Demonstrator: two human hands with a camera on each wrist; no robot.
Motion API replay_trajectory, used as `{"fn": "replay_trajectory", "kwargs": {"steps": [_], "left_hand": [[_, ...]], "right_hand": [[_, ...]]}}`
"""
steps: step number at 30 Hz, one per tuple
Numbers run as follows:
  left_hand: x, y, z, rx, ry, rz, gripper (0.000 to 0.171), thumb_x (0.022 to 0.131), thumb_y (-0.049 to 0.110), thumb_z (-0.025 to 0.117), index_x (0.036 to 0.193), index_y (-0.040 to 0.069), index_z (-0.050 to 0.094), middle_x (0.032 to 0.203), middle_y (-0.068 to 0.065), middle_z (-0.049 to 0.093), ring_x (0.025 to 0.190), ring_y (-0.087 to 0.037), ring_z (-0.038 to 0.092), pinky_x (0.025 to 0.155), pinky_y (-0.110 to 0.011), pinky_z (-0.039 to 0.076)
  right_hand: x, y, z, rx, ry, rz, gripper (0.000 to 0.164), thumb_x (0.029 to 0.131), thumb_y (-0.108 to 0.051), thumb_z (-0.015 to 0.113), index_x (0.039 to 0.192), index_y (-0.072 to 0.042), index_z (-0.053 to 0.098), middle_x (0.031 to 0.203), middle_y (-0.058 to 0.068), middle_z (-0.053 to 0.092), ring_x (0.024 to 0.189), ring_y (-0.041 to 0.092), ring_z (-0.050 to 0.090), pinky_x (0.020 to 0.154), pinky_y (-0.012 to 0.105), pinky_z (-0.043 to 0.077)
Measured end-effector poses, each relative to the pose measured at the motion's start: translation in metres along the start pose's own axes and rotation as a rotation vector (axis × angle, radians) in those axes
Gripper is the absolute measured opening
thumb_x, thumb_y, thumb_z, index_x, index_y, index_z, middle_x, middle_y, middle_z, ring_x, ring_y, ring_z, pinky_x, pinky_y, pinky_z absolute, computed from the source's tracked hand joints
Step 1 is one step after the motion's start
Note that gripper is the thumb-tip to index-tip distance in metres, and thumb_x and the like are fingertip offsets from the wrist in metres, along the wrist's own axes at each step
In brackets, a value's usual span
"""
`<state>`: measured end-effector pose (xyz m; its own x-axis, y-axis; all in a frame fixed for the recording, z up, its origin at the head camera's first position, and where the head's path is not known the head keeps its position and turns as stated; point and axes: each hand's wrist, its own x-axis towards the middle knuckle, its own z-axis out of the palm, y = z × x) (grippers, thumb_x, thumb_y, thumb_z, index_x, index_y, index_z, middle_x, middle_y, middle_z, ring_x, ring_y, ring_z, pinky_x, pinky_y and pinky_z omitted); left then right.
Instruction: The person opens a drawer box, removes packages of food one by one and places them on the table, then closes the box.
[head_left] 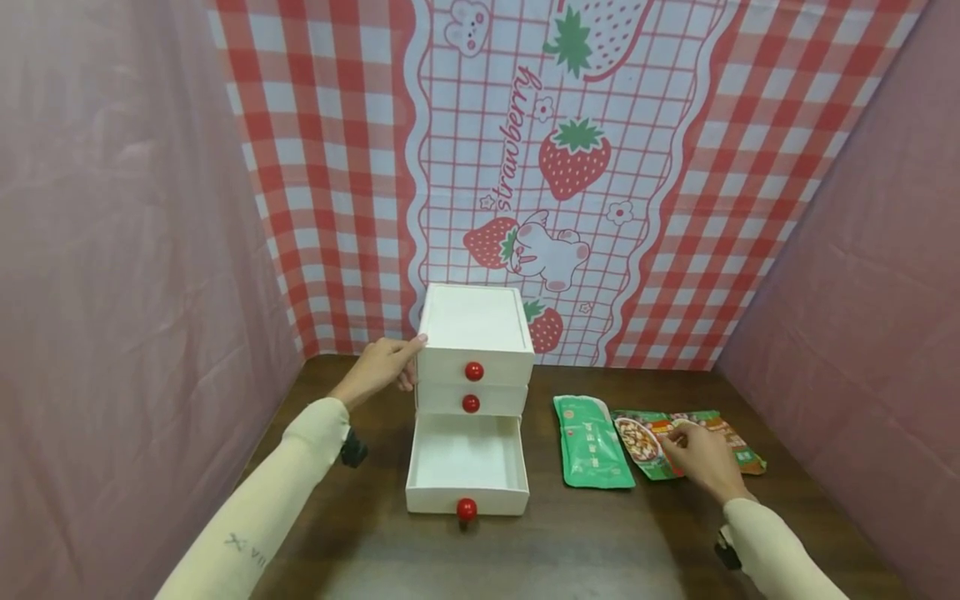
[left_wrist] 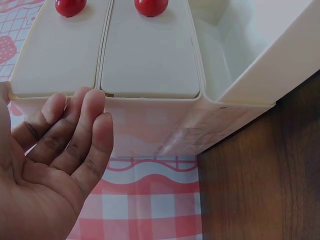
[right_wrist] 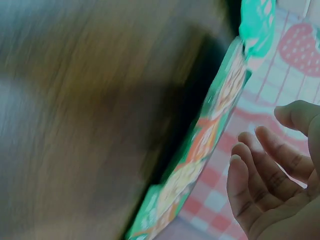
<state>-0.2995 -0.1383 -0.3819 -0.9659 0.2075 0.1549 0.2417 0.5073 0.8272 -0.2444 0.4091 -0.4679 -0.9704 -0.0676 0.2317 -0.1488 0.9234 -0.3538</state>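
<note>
A small white three-drawer cabinet (head_left: 474,317) with red round knobs stands in the middle of the table. Its bottom drawer (head_left: 435,502) is pulled out, and nothing lies inside; the upper two are closed. My left hand (head_left: 382,367) rests against the cabinet's left side, thumb at the top edge. In the left wrist view, the fingers (left_wrist: 90,145) bend loosely beside the drawer fronts. Over colourful food packets (head_left: 637,442) hovers my right hand (head_left: 705,458). The right wrist view shows its fingers (right_wrist: 270,175) relaxed and apart from the packets, holding nothing.
A plain green packet (head_left: 592,442) lies between the cabinet and the colourful packets. Behind the dark wooden table (head_left: 570,550) hangs a red checked strawberry cloth (head_left: 345,167). Pink curtains (head_left: 135,250) close off both sides.
</note>
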Motion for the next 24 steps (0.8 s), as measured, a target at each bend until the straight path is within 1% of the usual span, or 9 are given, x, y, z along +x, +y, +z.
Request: {"fn": "replay_trajectory", "kwargs": {"steps": [3, 6, 8, 12, 18, 21, 24], "left_hand": [[0.0, 0.0, 0.0, 0.005, 0.003, 0.004, 0.073, 0.101, 0.066, 0.048, 0.073, 0.003, 0.072, 0.072, -0.008, 0.072, 0.064, -0.023, 0.071, 0.061, -0.033, 0.059], [0.0, 0.0, 0.001, 0.004, 0.003, 0.002, 0.073, 0.102, 0.066, 0.048, 0.073, 0.003, 0.072, 0.072, -0.008, 0.072, 0.064, -0.023, 0.071, 0.061, -0.034, 0.059], [0.0, 0.001, 0.001, 0.006, 0.001, 0.0, 0.072, 0.102, 0.065, 0.048, 0.074, 0.003, 0.072, 0.072, -0.008, 0.072, 0.064, -0.023, 0.071, 0.061, -0.033, 0.059], [0.0, 0.001, 0.0, 0.01, 0.003, -0.006, 0.072, 0.102, 0.065, 0.048, 0.074, 0.003, 0.072, 0.073, -0.008, 0.072, 0.065, -0.023, 0.071, 0.062, -0.033, 0.059], [0.001, 0.002, 0.001, 0.013, 0.005, -0.009, 0.073, 0.101, 0.066, 0.048, 0.075, 0.003, 0.072, 0.073, -0.008, 0.072, 0.065, -0.023, 0.071, 0.062, -0.033, 0.06], [0.001, 0.001, 0.001, 0.012, 0.003, -0.007, 0.073, 0.101, 0.066, 0.048, 0.074, 0.003, 0.072, 0.073, -0.008, 0.072, 0.065, -0.025, 0.071, 0.062, -0.033, 0.06], [0.001, 0.001, 0.001, 0.013, 0.002, -0.004, 0.073, 0.101, 0.067, 0.047, 0.074, 0.003, 0.072, 0.072, -0.007, 0.072, 0.066, -0.026, 0.071, 0.062, -0.033, 0.059]], "right_hand": [[0.0, -0.015, 0.004, 0.01, -0.009, -0.022, 0.026, 0.099, -0.029, 0.069, 0.093, -0.005, 0.075, 0.07, -0.003, 0.065, 0.058, 0.013, 0.054, 0.053, 0.035, 0.044], [-0.002, -0.031, 0.007, 0.03, -0.014, -0.063, 0.022, 0.099, -0.026, 0.07, 0.091, -0.006, 0.076, 0.072, -0.003, 0.067, 0.058, 0.011, 0.053, 0.055, 0.034, 0.044], [-0.003, -0.043, 0.01, 0.05, -0.017, -0.082, 0.02, 0.098, -0.024, 0.071, 0.092, -0.006, 0.076, 0.072, -0.002, 0.066, 0.056, 0.011, 0.052, 0.054, 0.032, 0.044], [-0.006, -0.063, 0.013, 0.074, -0.013, -0.131, 0.016, 0.097, -0.024, 0.073, 0.092, -0.009, 0.077, 0.076, -0.004, 0.068, 0.059, 0.009, 0.055, 0.055, 0.031, 0.045], [-0.008, -0.085, 0.02, 0.115, -0.032, -0.217, 0.012, 0.095, -0.027, 0.076, 0.087, -0.017, 0.076, 0.08, -0.01, 0.069, 0.071, 0.007, 0.061, 0.062, 0.031, 0.05], [-0.01, -0.095, 0.025, 0.126, -0.046, -0.253, 0.012, 0.094, -0.027, 0.077, 0.085, -0.02, 0.076, 0.079, -0.013, 0.068, 0.072, 0.004, 0.06, 0.065, 0.03, 0.05], [-0.013, -0.104, 0.03, 0.152, -0.089, -0.26, 0.012, 0.095, -0.028, 0.076, 0.086, -0.02, 0.076, 0.079, -0.015, 0.069, 0.069, 0.002, 0.059, 0.063, 0.028, 0.049]]}}
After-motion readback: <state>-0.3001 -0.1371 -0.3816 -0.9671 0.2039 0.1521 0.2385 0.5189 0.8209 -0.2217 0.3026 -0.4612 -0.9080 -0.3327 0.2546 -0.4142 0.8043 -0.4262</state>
